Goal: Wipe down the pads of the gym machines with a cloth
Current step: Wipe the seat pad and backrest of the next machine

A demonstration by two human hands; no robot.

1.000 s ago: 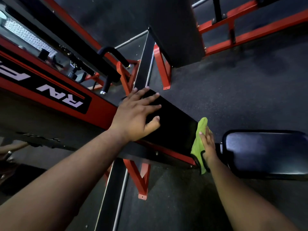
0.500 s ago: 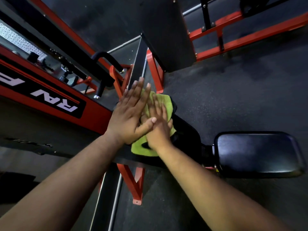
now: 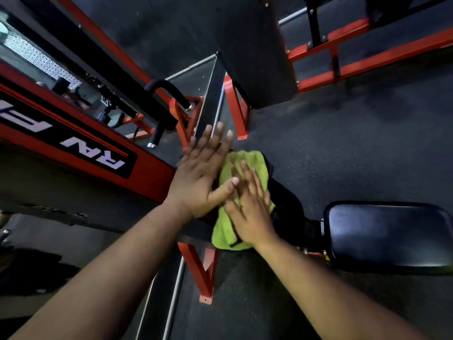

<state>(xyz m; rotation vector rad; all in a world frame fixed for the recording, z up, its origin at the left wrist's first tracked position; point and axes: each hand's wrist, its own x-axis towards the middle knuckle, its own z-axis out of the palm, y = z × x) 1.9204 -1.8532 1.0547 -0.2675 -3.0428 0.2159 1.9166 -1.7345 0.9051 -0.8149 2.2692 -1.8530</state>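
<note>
A lime-green cloth (image 3: 245,165) lies spread on the long black pad (image 3: 288,200) of a red-framed gym machine. My right hand (image 3: 250,212) presses flat on the cloth with its fingers straight and slightly blurred. To its left my left hand (image 3: 201,177) rests flat on the same pad, fingers straight, thumb touching the cloth beside the right hand. Most of the pad is hidden under both hands and the cloth. A second black pad (image 3: 389,236), a seat, sits to the right.
A red panel with white letters (image 3: 93,148) runs along the left. A black curved handle (image 3: 166,94) and red frame legs (image 3: 235,106) stand beyond the pad. Another red leg (image 3: 203,271) stands below it. A red rail (image 3: 367,60) crosses the dark rubber floor (image 3: 355,143).
My right hand brought the cloth from the pad's right end up onto its top beside my left hand, and now slides it a little toward me. The left hand stays planted.
</note>
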